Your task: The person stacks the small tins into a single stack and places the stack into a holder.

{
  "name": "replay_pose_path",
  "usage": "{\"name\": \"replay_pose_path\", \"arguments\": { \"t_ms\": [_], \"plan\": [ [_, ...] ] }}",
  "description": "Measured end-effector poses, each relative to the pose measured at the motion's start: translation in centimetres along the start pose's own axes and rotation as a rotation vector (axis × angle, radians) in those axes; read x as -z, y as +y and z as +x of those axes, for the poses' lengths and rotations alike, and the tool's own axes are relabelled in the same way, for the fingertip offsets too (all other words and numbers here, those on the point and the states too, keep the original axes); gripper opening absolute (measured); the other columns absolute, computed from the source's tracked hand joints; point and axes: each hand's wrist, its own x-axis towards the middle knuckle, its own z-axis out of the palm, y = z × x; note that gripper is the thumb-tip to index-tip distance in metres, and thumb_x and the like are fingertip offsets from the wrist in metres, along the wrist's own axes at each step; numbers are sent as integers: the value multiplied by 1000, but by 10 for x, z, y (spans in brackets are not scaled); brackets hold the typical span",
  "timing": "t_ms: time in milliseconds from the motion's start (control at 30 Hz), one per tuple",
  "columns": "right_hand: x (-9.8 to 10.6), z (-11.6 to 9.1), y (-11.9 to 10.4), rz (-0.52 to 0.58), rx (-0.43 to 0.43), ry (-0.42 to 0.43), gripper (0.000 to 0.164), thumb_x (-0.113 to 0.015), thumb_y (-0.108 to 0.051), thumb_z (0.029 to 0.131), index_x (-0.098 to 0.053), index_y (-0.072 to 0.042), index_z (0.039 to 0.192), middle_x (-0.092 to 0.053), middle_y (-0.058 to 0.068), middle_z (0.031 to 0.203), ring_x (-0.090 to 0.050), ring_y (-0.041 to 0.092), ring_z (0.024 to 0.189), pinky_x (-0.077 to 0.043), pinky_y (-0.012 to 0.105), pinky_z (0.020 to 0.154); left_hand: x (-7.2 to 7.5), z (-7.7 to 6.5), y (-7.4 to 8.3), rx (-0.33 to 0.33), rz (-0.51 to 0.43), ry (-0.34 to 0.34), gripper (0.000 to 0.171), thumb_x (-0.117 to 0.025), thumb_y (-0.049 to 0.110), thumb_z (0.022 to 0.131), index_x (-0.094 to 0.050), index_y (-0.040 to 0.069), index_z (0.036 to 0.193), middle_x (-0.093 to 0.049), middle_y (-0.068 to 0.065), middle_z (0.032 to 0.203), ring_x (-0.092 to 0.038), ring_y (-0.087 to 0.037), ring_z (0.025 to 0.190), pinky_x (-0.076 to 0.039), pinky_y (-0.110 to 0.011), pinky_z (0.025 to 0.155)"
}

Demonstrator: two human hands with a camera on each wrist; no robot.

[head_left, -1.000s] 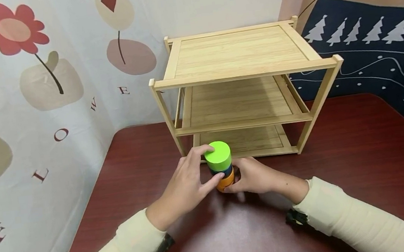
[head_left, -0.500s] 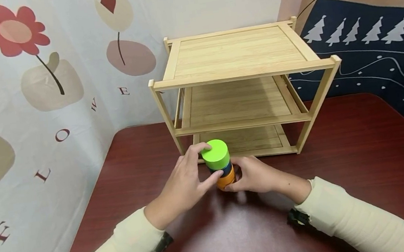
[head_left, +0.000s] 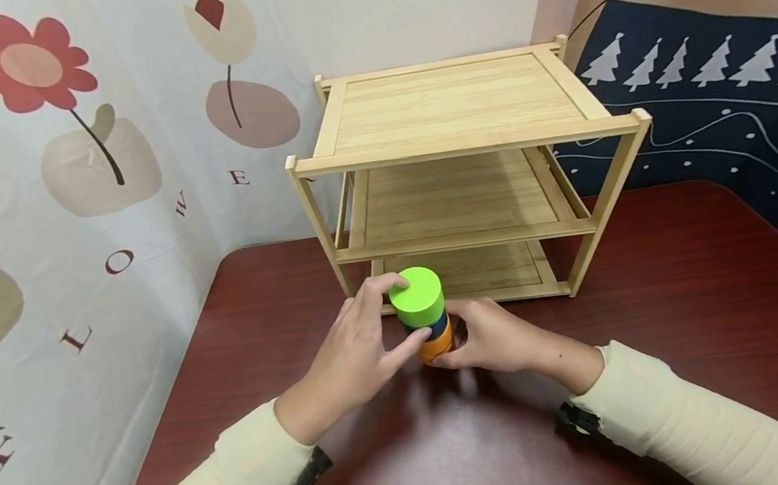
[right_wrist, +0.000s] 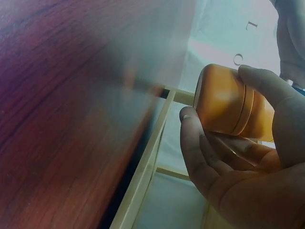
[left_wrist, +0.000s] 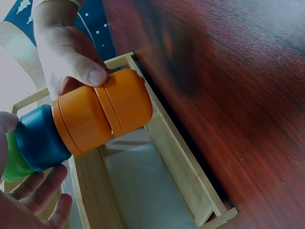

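A short cylindrical bottle stands between my hands in the head view, with a bright green lid (head_left: 417, 295), a dark blue band (left_wrist: 41, 137) and an orange body (left_wrist: 102, 112). My left hand (head_left: 352, 351) grips its upper part: the index finger lies on the lid and the thumb on the blue band. Lower down, my right hand (head_left: 495, 336) holds the orange body between thumb and fingers. The right wrist view shows the rounded orange base (right_wrist: 221, 100) apart from the table. Part of the right fingers is hidden behind the bottle in the head view.
Just behind the bottle is a three-tier wooden shelf rack (head_left: 457, 147) on the dark red table (head_left: 713, 302). A flower-printed cloth (head_left: 147, 78) hangs on the left, and a dark cloth with white trees (head_left: 707, 126) on the right.
The bottle has shifted slightly up and left in the head view with both hands' grips kept. The view itself has moved a little.
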Motion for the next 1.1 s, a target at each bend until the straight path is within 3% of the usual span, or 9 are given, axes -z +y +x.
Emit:
{"name": "replay_pose_path", "arguments": {
  "t_ms": [400, 900, 1100],
  "plan": [
    [5, -3, -2, -20, 43, 58, 38, -85, -21, 77, -66, -14, 109, -68, -4, 88, -64, 14, 74, -55, 26, 66, 4, 6, 6, -32, -9, 25, 66, -81, 26, 85, -38, 8, 132, -58, -6, 123, -62, -21, 101, -49, -42, 88],
    [10, -6, -6, -31, 67, 115, 40, -86, -22, 76, -66, -15, 110, -67, -3, 94, -64, 17, 78, -56, 33, 68, 13, 12, 13, -65, -14, 52, 67, -82, 22, 83, -39, 8, 132, -57, -8, 125, -61, -24, 113, -49, -45, 92],
    [12, -7, -6, -6, 86, 137, 41, -86, -19, 75, -66, -14, 111, -66, -3, 96, -63, 10, 79, -56, 28, 68, 17, 16, 16, -81, -21, 63, 67, -83, 22, 83, -39, 7, 132, -58, -8, 125, -60, -24, 114, -49, -46, 92]
  ]
}}
